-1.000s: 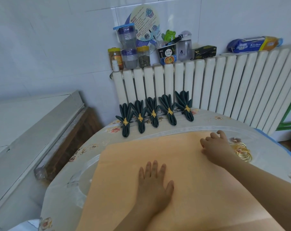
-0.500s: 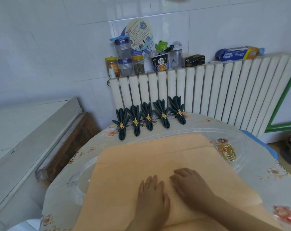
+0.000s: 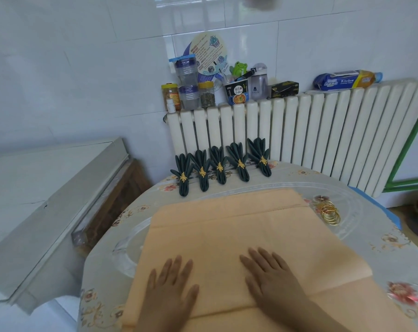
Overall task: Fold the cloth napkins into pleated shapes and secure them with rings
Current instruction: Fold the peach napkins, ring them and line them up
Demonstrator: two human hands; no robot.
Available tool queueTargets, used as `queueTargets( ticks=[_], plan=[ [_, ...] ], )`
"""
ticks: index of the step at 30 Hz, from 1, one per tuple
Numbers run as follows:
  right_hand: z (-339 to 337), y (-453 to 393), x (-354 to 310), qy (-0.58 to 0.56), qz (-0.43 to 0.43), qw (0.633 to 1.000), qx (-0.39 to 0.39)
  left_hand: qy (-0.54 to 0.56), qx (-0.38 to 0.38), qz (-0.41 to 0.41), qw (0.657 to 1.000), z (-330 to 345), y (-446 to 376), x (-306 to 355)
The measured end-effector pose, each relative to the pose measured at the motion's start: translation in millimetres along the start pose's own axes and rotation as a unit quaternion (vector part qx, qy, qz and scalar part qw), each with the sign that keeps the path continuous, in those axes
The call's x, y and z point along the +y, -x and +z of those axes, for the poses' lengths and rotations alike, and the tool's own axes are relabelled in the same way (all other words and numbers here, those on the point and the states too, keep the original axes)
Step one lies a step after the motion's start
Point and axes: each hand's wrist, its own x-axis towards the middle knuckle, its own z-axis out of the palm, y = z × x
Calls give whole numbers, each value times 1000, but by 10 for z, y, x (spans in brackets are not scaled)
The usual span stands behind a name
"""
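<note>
Both hands are flat on the cloth right now. The left hand (image 3: 172, 287) lies palm down with fingers straight and slightly spread, holding nothing, just pressing the fabric. The right hand (image 3: 271, 277) is the same deal, fingers extended and resting on top, nothing gripped.

Under them is the orange napkin (image 3: 227, 226), spread wide across the middle of the round table (image 3: 361, 238). I can see a couple of straight creases or layer edges running across it near the far side (could be the first fold, could be a second cloth underneath, can't tell), but no pleats yet. So my guess is this one is at the smoothing stage, with all the pleating and ringing left to do.

Further out, the done pile: five dark green napkins (image 3: 219, 167) lined up in a row at the far edge of the table, right against the radiator (image 3: 299, 135), each already fanned and cinched with a gold ring in the middle. So five finished, one orange in progress.

Off to the right, just beside the orange cloth's far corner, there's a loose stack of plain gold rings (image 3: 329, 213). They overlap too much for an exact count, several at least.
</note>
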Motion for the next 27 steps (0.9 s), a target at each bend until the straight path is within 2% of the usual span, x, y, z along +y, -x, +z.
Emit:
queueTargets(
  ticks=[4,6,8,12,15,19,27],
  plan=[
    [30,-129,-218,23,39,999,25,-11,23,7,1000,-5,19,-131],
    [49,-190,-420,9,23,998,57,-8,26,8,1000,-100,-3,-100],
    [87,-197,-572,-26,11,997,71,-14,62,4,998,-263,-109,-85],
    [174,-142,-701,-63,-17,995,79,30,86,-1,996,-500,-558,-190],
    [218,-135,-671,-61,-24,994,87,68,-5,-19,998,-617,-869,-301],
    [261,-168,-668,-61,-27,992,103,42,-122,-29,991,-730,-1232,-452],
    [335,-210,-647,-57,-30,990,127,26,-132,-62,989,-801,-1486,-635]
  ],
)
